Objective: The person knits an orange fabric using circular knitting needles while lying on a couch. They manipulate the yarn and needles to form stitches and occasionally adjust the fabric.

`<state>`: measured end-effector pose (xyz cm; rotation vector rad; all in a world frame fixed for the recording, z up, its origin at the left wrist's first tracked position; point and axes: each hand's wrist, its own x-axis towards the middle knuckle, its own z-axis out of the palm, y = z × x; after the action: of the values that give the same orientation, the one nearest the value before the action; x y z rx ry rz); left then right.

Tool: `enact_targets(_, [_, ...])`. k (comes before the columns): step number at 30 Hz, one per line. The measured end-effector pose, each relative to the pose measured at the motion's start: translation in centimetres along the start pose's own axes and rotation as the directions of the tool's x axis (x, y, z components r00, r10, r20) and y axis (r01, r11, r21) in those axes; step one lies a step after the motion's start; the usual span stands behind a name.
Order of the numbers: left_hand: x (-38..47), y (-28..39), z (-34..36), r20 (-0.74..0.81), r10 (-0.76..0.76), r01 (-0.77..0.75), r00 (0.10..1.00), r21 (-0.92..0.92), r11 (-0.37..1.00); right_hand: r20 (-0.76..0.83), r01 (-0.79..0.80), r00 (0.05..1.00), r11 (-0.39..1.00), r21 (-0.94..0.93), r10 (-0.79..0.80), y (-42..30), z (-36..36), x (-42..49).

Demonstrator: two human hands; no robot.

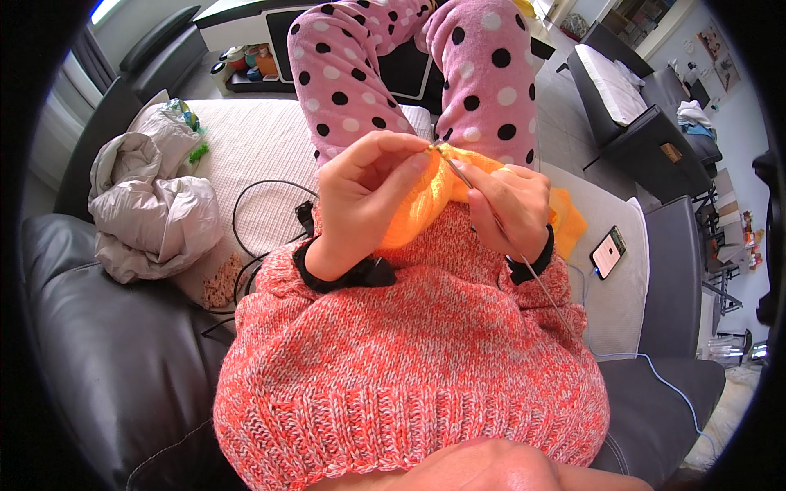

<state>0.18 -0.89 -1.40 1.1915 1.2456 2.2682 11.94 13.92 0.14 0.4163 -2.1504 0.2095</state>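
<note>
My left hand [356,199] pinches the top edge of a yellow-orange knitted piece [420,212] between thumb and fingers. A long thin metal knitting needle [537,279] lies in my right hand [516,196]. Its tip meets the knitting close to my left fingertips, and its shaft slants back past my right wrist over the sweater sleeve. The knitting hangs between both hands above my lap. More yellow-orange material [570,221] shows beyond my right hand; whether it joins the piece I cannot tell. Stitches at the needle tip are too small to make out.
A grey puffy garment [159,208] lies crumpled on the sofa cover at left, near black cables [236,215]. On the right, a smartphone [608,253] with a lit screen is attached to a pale cable [654,365]. Dark chairs [657,147] stand farther right.
</note>
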Motion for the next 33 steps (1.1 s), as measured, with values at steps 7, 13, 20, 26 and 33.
enact_targets(7, [-0.2, -0.6, 0.0, 0.061, 0.026, -0.031, 0.998, 0.079, 0.996, 0.083, -0.186, 0.980, 0.980, 0.074, 0.180, 0.4, -0.2, 0.4])
enact_targets(13, [0.1, -1.0, -0.1, 0.087, 0.043, -0.050, 0.995, 0.081, 0.996, 0.242, -0.122, 0.966, 0.987, 0.101, 0.094, 1.6, 0.6, 2.5])
enact_targets(20, [0.2, -0.2, 0.3, -0.091, 0.080, -0.081, 0.993, -0.012, 0.997, 0.074, -0.030, 0.997, 0.993, 0.112, 0.022, 1.3, -0.5, 1.5])
enact_targets(26, [0.2, 0.0, 0.0, -0.075, 0.107, -0.104, 0.991, 0.035, 0.994, 0.058, 0.016, 0.998, 0.978, 0.209, -0.029, 1.0, -0.2, 0.8])
enact_targets(33, [0.2, 0.2, -0.8, 0.066, -0.044, 0.053, 0.997, -0.149, 0.987, 0.140, 0.029, 0.988, 0.964, 0.265, -0.068, 1.2, -1.5, 0.8])
